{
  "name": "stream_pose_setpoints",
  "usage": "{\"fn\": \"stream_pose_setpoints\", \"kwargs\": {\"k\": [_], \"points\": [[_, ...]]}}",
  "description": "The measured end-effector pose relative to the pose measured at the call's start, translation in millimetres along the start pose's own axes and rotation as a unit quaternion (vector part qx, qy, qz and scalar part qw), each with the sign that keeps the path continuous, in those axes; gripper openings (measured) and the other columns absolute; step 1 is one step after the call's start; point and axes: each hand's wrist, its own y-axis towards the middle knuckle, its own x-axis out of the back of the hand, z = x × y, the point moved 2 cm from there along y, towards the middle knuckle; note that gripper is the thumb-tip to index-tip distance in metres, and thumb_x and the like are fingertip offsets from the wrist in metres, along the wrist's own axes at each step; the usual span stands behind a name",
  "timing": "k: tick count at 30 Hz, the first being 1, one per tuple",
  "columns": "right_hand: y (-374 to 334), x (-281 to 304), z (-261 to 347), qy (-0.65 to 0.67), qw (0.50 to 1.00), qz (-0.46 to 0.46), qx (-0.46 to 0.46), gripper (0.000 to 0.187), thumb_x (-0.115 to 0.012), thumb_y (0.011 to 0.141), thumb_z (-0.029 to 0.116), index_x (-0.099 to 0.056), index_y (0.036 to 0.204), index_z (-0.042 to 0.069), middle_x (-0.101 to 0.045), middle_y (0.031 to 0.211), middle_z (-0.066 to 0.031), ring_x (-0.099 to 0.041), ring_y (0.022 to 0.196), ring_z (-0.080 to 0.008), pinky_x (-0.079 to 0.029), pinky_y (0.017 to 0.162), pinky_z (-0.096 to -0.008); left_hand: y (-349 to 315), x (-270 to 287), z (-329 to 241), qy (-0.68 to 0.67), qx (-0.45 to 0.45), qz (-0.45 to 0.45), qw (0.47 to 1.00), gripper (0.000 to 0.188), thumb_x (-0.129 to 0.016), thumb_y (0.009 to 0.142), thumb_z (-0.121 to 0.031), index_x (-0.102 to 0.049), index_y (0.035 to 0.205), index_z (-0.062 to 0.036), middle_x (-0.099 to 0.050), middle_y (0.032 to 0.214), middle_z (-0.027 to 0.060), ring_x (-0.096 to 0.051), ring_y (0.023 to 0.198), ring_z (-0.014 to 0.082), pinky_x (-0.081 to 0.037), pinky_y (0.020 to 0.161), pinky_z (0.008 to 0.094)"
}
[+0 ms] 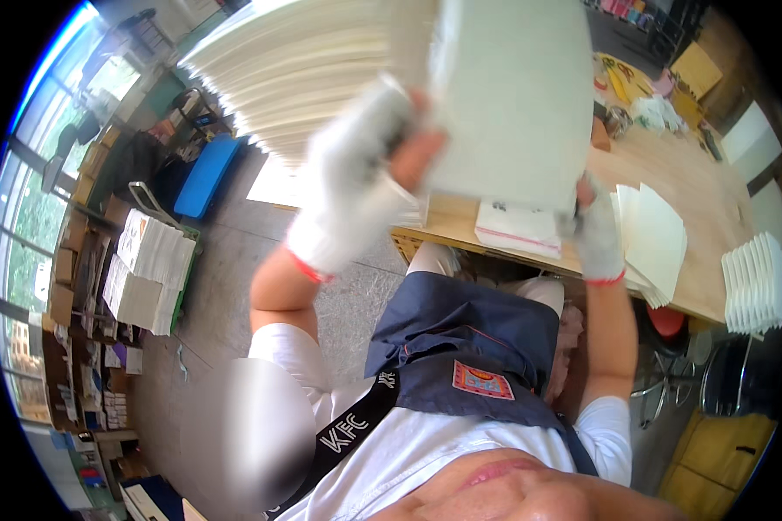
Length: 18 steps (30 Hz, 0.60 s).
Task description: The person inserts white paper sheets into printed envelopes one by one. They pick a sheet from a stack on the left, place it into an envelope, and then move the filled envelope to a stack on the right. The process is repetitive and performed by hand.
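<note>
Left hand, white-gloved, is raised from a bent elbow, its fingers half curled at the left edge of a white sheet over the wooden surface. Right hand, arm stretched forward, curls partly at the sheet's near right corner; blur hides whether either grips. At left, a green-edged cart carries paper stacks.

The gloves are white with red trim, the sheet is greenish white, the stack cream. The desk is tan, the apron navy, the strap black with white lettering.
</note>
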Motion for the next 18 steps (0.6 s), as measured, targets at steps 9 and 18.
{"fn": "stream_pose_setpoints", "kwargs": {"k": [9, 18], "points": [[113.9, -205.0, 103.0, -0.158, 0.965, 0.178, 0.109, 0.022, -0.05, 0.089, 0.029, -0.06, 0.083, 0.01, -0.053, 0.059, 0.003, -0.042, 0.042, -0.0059, -0.033, 0.038, -0.02, 115.1, 163.4, 63.6, 0.297, 0.11, -0.122, 0.941, 0.03, -0.047, 0.088, -0.024, -0.06, 0.107, -0.0043, -0.059, 0.089, 0.0036, -0.056, 0.078, 0.0102, -0.044, 0.071, 0.0229], [48.6, -109.2, 60.5, -0.156, 0.964, 0.176, 0.126, 0.032, -0.051, 0.09, 0.034, -0.06, 0.078, 0.006, -0.059, 0.064, -0.0018, -0.05, 0.049, -0.0076, -0.04, 0.043, -0.0229, -15.3, 90.9, 167.9, -0.046, -0.068, -0.365, 0.927, 0.04, -0.037, 0.094, -0.026, -0.043, 0.127, -0.0048, -0.049, 0.123, 0.0198, -0.048, 0.113, 0.0297, -0.042, 0.091, 0.0383]]}}
